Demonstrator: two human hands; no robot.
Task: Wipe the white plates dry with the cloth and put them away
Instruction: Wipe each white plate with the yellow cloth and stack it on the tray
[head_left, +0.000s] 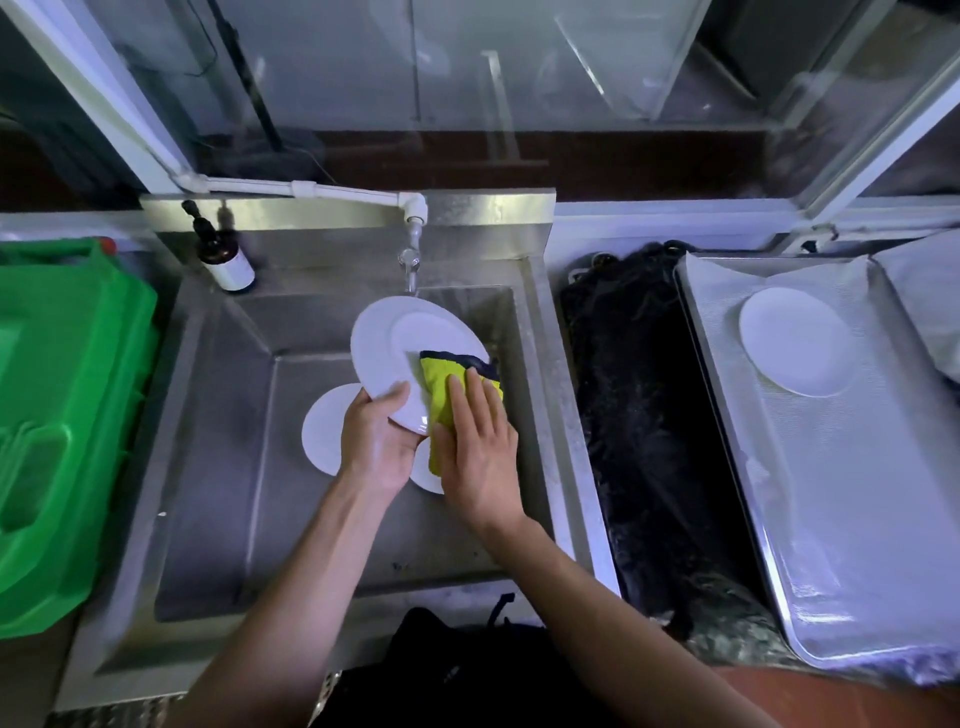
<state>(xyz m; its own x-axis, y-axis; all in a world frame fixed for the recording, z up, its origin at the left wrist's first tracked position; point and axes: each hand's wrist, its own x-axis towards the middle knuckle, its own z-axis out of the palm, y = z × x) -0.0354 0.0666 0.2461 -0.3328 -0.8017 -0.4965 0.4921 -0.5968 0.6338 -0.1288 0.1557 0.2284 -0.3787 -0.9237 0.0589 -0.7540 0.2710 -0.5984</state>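
Over the steel sink (223, 395) my left hand (376, 441) grips the near rim of a white plate (392, 343), thumb on top, holding it tilted. My right hand (478, 447) presses a yellow cloth with a dark blue edge (441, 384) flat against the plate's right side, fingers straight. Two more white plates lie on the sink floor: one (324, 431) to the left of my left hand, another (423, 470) mostly hidden under both hands. A single white plate (797, 340) rests on the metal tray (831, 519) at the right.
A tap (410, 260) hangs just behind the held plate. A brown bottle with a white label (226, 260) stands on the sink's back left corner. A green plastic crate (62, 405) sits at the left. Dark fabric (639, 415) fills the gap between sink and tray.
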